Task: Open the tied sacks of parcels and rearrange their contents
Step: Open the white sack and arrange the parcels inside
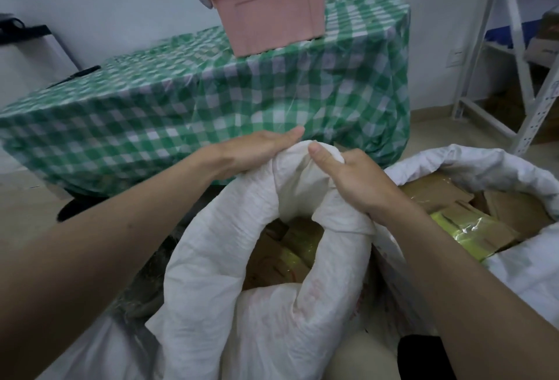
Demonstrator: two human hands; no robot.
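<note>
Green-checked table (169,113) bears pink bin (272,16); both hands' (254,150) (360,180) grip holding sack rim (299,162).

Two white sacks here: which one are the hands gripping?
The nearer sack, centre frame: left hand and right hand both grip its rolled rim. The other sack, at right, lies open and untouched.

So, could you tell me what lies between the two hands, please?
In the head view, only the bunched rim of the white woven sack lies between the left hand and right hand; both grip it.
</note>
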